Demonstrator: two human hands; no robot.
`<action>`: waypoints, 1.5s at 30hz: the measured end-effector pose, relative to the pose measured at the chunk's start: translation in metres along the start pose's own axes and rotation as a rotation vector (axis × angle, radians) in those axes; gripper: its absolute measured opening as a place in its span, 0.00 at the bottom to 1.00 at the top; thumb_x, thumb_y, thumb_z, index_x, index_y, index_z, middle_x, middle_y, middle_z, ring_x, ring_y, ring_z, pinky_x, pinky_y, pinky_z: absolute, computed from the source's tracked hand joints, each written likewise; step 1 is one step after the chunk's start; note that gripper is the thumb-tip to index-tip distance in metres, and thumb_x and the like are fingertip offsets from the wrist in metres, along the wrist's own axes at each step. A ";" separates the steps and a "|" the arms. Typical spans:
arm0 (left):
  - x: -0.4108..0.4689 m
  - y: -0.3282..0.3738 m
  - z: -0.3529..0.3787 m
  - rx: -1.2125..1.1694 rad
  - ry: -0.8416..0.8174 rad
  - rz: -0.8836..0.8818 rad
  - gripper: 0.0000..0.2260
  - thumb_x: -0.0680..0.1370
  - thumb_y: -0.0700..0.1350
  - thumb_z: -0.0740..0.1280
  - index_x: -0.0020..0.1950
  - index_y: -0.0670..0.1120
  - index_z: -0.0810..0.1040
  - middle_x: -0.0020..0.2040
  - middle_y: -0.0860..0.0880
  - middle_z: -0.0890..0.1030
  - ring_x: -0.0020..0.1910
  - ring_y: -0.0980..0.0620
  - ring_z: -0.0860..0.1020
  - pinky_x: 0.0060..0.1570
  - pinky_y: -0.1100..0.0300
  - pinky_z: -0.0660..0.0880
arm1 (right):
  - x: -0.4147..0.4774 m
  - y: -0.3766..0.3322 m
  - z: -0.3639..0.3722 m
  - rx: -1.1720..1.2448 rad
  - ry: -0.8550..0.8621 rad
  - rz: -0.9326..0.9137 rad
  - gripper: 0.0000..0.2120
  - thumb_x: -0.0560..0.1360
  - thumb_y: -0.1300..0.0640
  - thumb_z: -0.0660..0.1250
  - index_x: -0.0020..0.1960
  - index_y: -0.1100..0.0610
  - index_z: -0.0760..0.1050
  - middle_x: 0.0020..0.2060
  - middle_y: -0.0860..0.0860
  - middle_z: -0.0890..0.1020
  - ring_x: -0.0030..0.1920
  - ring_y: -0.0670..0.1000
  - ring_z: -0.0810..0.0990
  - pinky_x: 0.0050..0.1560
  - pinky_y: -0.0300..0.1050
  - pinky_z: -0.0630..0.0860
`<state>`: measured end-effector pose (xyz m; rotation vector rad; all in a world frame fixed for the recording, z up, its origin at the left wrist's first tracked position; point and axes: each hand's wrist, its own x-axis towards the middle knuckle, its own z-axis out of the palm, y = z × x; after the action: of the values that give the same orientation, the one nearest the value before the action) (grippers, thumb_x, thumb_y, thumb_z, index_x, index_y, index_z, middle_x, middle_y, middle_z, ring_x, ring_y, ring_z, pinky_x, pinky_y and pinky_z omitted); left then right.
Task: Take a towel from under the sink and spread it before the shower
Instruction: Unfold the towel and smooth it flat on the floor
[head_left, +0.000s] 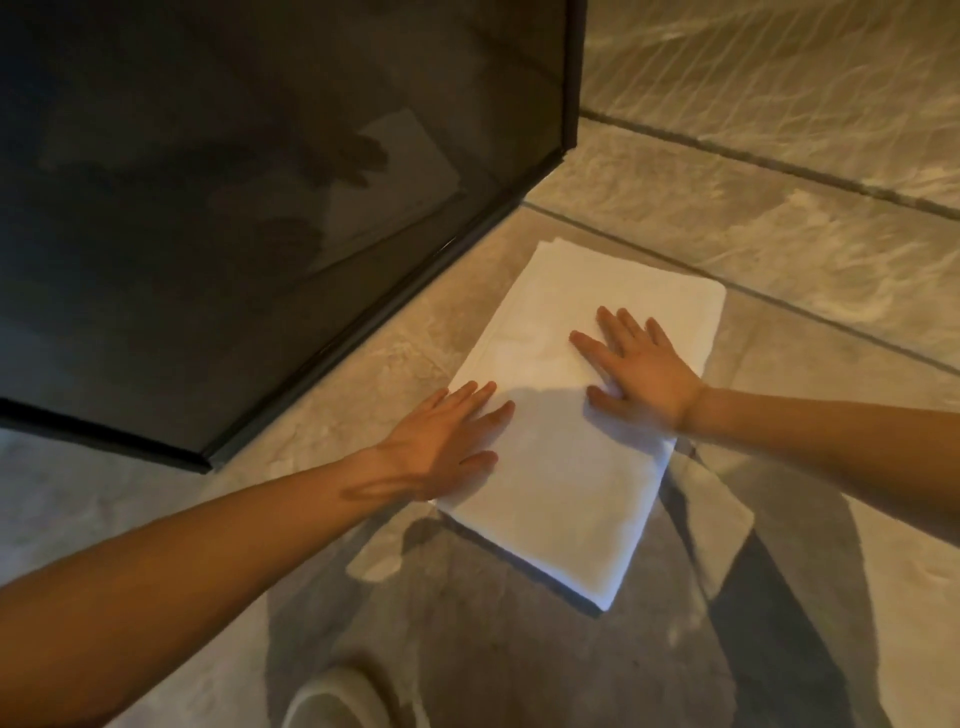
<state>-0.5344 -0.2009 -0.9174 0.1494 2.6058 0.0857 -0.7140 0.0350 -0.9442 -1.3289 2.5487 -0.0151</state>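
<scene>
A white towel (566, 483) lies flat on the stone floor as a folded rectangle, just right of the dark glass shower wall (249, 218). My left hand (447, 441) rests palm down on the towel's left edge with fingers spread. My right hand (639, 369) presses flat on the towel's upper right part, fingers apart. Neither hand grips the cloth. Both hands and the towel are mirrored faintly in the dark glass.
The shower's black metal frame (363, 338) runs diagonally along the floor beside the towel and turns a corner at the lower left. Beige stone floor tiles (779, 249) with dark grout lines surround the towel. A pale slipper toe (332, 696) shows at the bottom edge.
</scene>
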 end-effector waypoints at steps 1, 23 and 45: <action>0.000 -0.002 0.002 0.022 0.031 0.031 0.30 0.81 0.64 0.48 0.79 0.58 0.41 0.80 0.51 0.41 0.78 0.50 0.41 0.67 0.59 0.27 | -0.003 -0.006 0.002 0.028 0.048 0.028 0.35 0.79 0.39 0.54 0.80 0.48 0.45 0.79 0.61 0.46 0.78 0.64 0.44 0.74 0.63 0.45; 0.053 -0.025 0.034 -0.055 0.357 0.267 0.28 0.82 0.60 0.46 0.80 0.54 0.43 0.81 0.49 0.44 0.78 0.53 0.38 0.76 0.54 0.36 | -0.005 -0.054 0.037 0.099 0.158 0.301 0.34 0.77 0.35 0.46 0.80 0.46 0.43 0.79 0.59 0.48 0.77 0.64 0.41 0.73 0.67 0.40; 0.009 -0.061 0.035 -0.539 0.450 0.044 0.24 0.79 0.55 0.64 0.74 0.52 0.67 0.73 0.54 0.64 0.72 0.55 0.59 0.69 0.62 0.55 | 0.036 -0.116 0.024 0.127 0.185 0.295 0.28 0.80 0.38 0.39 0.79 0.43 0.46 0.79 0.52 0.51 0.78 0.60 0.44 0.75 0.62 0.40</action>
<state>-0.5299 -0.2587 -0.9571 -0.0109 2.9041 0.9195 -0.6351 -0.0586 -0.9603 -0.9345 2.8205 -0.2482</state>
